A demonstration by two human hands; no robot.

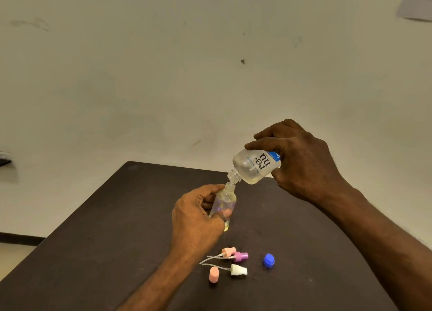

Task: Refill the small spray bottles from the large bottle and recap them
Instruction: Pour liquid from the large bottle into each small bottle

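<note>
My right hand (301, 161) grips the large clear bottle (252, 168), which has a blue label and is tipped neck-down to the left. Its open neck sits just above the mouth of a small clear spray bottle (225, 199). My left hand (198, 217) holds that small bottle, tilted, above the dark table (93, 240). A little yellowish liquid shows at the small bottle's bottom and in the large bottle's lower side. On the table near me lie three spray heads with dip tubes: peach (228, 251), purple (241, 256) and white (238, 270).
A blue screw cap (268, 260) lies to the right of the spray heads, and a peach overcap (213, 274) stands to their left. A pale wall rises behind the table, with a paper sheet (416, 1) at top right. The floor lies to the left.
</note>
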